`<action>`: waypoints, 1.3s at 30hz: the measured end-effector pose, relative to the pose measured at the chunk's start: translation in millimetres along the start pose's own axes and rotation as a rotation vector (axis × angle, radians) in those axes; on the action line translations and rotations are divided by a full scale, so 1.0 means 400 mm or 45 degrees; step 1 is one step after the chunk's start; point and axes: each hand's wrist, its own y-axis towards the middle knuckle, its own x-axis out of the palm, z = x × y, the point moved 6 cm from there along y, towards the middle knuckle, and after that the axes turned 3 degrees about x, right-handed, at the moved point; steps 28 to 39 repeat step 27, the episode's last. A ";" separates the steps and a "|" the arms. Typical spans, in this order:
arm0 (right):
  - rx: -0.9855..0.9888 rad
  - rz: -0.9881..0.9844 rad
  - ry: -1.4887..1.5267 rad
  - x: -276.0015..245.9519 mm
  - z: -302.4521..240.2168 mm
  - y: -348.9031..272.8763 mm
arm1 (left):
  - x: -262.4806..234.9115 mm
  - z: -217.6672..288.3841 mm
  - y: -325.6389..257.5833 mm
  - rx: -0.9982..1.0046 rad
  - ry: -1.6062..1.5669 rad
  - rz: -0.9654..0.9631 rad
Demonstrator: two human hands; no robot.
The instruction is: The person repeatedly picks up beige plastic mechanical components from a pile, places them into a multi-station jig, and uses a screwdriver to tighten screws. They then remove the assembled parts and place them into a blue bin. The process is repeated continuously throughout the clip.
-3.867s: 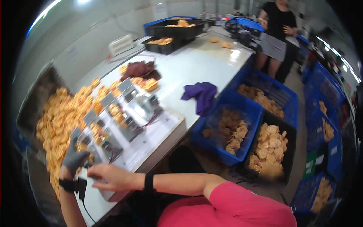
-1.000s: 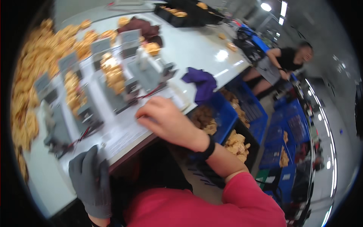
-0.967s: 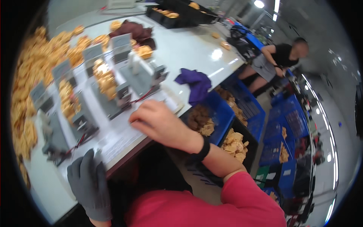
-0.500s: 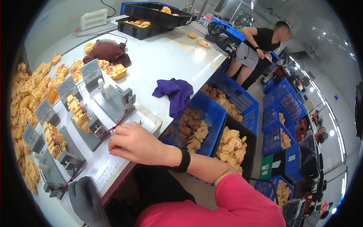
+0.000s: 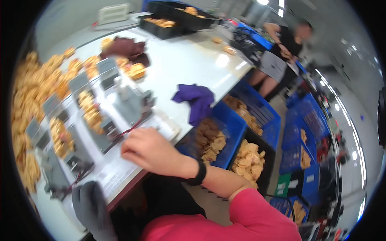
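My bare right hand (image 5: 146, 152), with a black band at the wrist, hovers at the table's near edge. Its fingers are curled together, and nothing shows between them. In front of it stands a grey test fixture (image 5: 98, 132) with a yellow plastic part (image 5: 90, 112) on it. My left hand (image 5: 91, 207), in a dark grey glove, is low at the table edge, smeared by motion, its fingertips hard to make out. It is nearest another grey fixture (image 5: 54, 174). A second yellow plastic part (image 5: 61, 138) sits on a fixture between. Gauge boxes (image 5: 54, 105) stand behind the fixtures.
Yellow parts (image 5: 32, 92) are heaped at the left. On the white table (image 5: 165, 64) lie a purple cloth (image 5: 195, 100) and a maroon cloth (image 5: 124, 47). Black trays (image 5: 161, 30) stand at the back. Blue crates (image 5: 229, 154) of parts flank the table; a co-worker (image 5: 277, 60) stands beyond.
The whole view has shifted and blurred, the table scene sliding slightly rightward. Both hands keep nearly the same pose. No part has visibly been picked up or set down.
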 end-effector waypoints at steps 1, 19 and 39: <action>-0.005 -0.014 0.001 -0.004 0.006 -0.001 | 0.008 0.014 0.013 0.012 -0.010 0.013; 0.207 -0.104 -0.027 -0.011 -0.006 -0.011 | -0.013 0.031 0.028 -0.029 0.041 0.055; 0.193 -0.096 -0.043 -0.010 -0.007 -0.011 | -0.013 0.031 0.027 -0.017 0.078 0.042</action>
